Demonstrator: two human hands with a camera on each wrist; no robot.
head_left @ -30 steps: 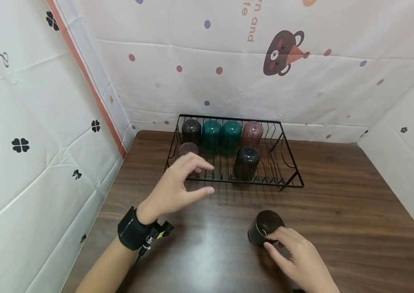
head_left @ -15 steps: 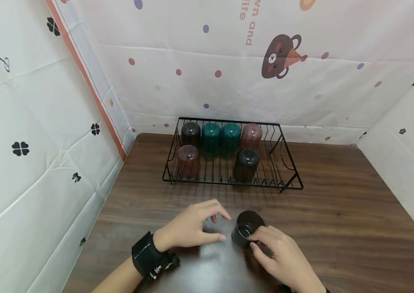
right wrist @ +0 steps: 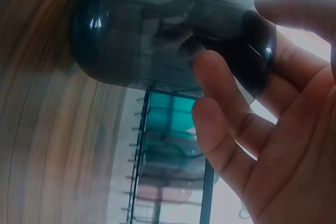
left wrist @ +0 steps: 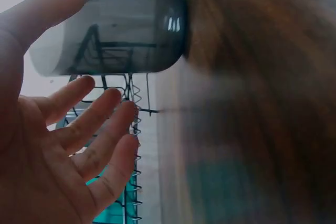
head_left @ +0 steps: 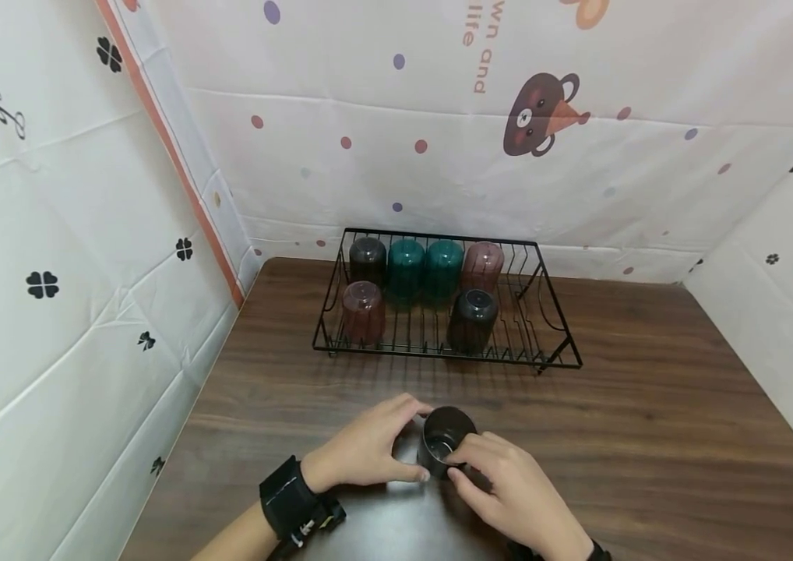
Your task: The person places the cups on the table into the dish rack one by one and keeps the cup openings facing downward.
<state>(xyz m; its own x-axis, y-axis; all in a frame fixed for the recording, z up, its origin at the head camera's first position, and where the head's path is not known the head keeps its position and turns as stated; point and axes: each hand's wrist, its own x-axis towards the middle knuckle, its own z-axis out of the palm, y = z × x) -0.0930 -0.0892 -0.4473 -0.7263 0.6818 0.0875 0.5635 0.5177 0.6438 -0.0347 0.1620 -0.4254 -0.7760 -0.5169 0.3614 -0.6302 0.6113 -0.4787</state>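
Observation:
A dark grey see-through glass [head_left: 444, 427] stands mouth up over the table in front of the rack. My right hand [head_left: 509, 487] pinches its rim, with a finger inside the mouth and the thumb outside. On the other side, my left hand [head_left: 368, 444] is spread around the glass, fingertips right at its wall. In the left wrist view, the left thumb overlaps the glass [left wrist: 131, 30] near its rim, and the other fingers are loosely extended below it. The right wrist view shows the rounded base of the glass [right wrist: 105, 30] close to the tabletop.
Behind the hands is a black wire rack [head_left: 403, 352]. Upside-down glasses stand in it: a teal glass [head_left: 406, 269] beside another, a pink glass [head_left: 364, 315] at front left, a dark glass [head_left: 472, 321] at front right, and more behind. Patterned cloth [head_left: 368, 171] hangs around the wooden table [head_left: 649, 405].
My right hand has carried the dark glass leftward across the table. My left hand has come down from the rack's front and closed in on the glass from the left.

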